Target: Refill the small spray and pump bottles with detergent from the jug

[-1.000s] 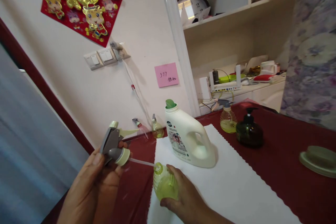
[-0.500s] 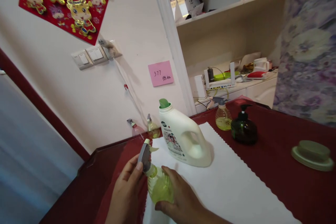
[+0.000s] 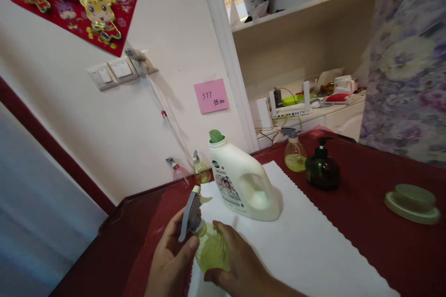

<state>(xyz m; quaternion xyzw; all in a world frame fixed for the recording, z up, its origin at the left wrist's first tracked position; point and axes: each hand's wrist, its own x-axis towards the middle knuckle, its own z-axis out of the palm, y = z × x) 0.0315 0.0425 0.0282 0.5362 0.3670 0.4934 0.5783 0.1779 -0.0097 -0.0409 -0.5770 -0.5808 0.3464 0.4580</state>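
Beside the matt white plastic jug (image 3: 240, 185), the spray bottle (image 3: 212, 251) shows smooth, glossy translucent plastic, its trigger head (image 3: 190, 213) duller grey plastic, and the scallop-edged mat (image 3: 306, 236) matt white paper or cloth

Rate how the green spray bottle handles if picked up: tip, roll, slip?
The green spray bottle would probably roll if laid down, given its round body. Its translucent plastic likely flexes under grip. The grey trigger head may make it top-heavy.
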